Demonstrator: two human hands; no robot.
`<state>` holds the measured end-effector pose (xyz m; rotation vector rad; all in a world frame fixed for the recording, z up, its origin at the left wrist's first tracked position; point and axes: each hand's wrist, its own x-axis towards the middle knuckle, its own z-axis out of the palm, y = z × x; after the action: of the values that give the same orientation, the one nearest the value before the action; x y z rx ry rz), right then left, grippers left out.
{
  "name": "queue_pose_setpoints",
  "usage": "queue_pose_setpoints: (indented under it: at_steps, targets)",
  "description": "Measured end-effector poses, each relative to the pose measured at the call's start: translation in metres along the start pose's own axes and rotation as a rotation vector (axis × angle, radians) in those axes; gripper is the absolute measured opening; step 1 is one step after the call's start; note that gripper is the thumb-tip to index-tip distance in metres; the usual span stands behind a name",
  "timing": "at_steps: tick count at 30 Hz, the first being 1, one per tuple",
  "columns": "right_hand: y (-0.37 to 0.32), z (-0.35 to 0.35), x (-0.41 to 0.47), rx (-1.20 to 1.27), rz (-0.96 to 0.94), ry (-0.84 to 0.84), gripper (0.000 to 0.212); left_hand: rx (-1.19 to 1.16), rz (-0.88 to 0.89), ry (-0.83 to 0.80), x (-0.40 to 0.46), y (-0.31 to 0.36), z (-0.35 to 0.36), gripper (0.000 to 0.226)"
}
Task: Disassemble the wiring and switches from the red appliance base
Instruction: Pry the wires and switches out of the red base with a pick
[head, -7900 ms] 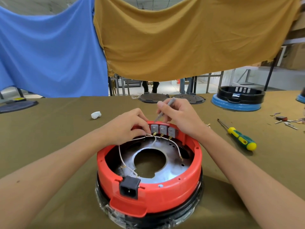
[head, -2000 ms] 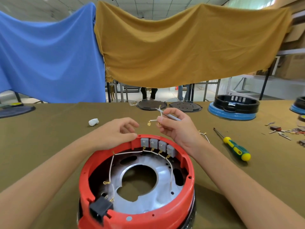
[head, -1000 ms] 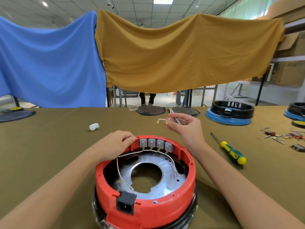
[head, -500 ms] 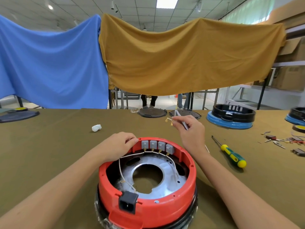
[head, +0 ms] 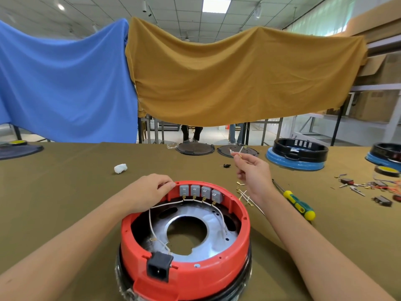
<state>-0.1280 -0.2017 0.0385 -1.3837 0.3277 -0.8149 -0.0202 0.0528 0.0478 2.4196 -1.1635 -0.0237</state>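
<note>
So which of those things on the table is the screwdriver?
Start at the red appliance base in the middle of the olive-covered table. Just right of it, beyond the right hand, lies the screwdriver: the only tool with a yellow and green handle.

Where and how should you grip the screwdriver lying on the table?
Take the screwdriver by its green and yellow handle, coming down from above with fingers across it. It lies flat on the table, right of the red base. The handle is its thick, uncovered end; the thin shaft runs close behind the right hand.
</note>
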Motion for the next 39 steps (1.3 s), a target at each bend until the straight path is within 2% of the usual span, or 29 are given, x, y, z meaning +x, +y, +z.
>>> queue_pose_setpoints:
  at_steps: [3, 5, 10, 13, 15, 16, 19, 20, 23, 26, 30, 32, 35, 39]
  targets:
    - [-0.001, -0.004, 0.002, 0.363, 0.221, -0.169, 0.02, -0.001, 0.003, -0.002, 0.001, 0.0, 0.0, 0.026]
    - [0.001, -0.004, 0.003, 0.503, 0.298, -0.22, 0.026, -0.005, 0.004, -0.002, 0.001, 0.0, 0.0, 0.026]
    - [0.007, -0.003, 0.004, 0.556, 0.347, -0.159, 0.035, -0.002, 0.005, -0.005, 0.001, -0.001, 0.0, 0.027]
    - [0.007, -0.003, 0.004, 0.473, 0.336, -0.152, 0.025, -0.01, 0.003, -0.007, 0.001, 0.0, 0.0, 0.027]
    - [0.003, -0.005, 0.004, 0.238, 0.234, -0.148, 0.018, -0.005, 0.004, -0.007, 0.001, 0.0, 0.0, 0.027]
    - [0.0, -0.007, 0.005, 0.012, 0.129, -0.135, 0.016, -0.003, 0.004, -0.007, 0.001, 0.0, 0.0, 0.027]
    - [-0.008, -0.02, 0.012, -0.916, -0.275, -0.109, 0.015, -0.002, 0.001, -0.01, 0.0, -0.001, 0.0, 0.026]
    - [-0.011, -0.024, 0.014, -1.112, -0.341, -0.13, 0.017, -0.002, 0.002, -0.009, 0.0, -0.001, 0.0, 0.026]
    - [-0.015, -0.039, 0.021, -1.304, -0.367, -0.133, 0.018, -0.004, -0.002, -0.011, 0.001, -0.001, 0.0, 0.025]
    - [-0.014, -0.047, 0.021, -1.353, -0.259, -0.134, 0.019, -0.001, 0.007, -0.01, 0.0, -0.001, 0.0, 0.025]
    - [-0.011, -0.049, 0.021, -1.272, -0.23, -0.073, 0.032, -0.001, 0.002, -0.015, 0.001, -0.001, -0.001, 0.026]
    - [-0.01, -0.048, 0.023, -1.128, -0.252, -0.006, 0.034, -0.001, 0.002, -0.009, 0.001, 0.0, -0.001, 0.025]
    - [-0.012, -0.045, 0.022, -0.699, -0.244, 0.087, 0.031, -0.003, -0.001, -0.011, 0.002, -0.001, 0.0, 0.025]
    - [-0.017, -0.034, 0.016, -0.095, -0.111, 0.035, 0.031, -0.012, -0.008, -0.008, 0.002, -0.003, 0.0, 0.025]
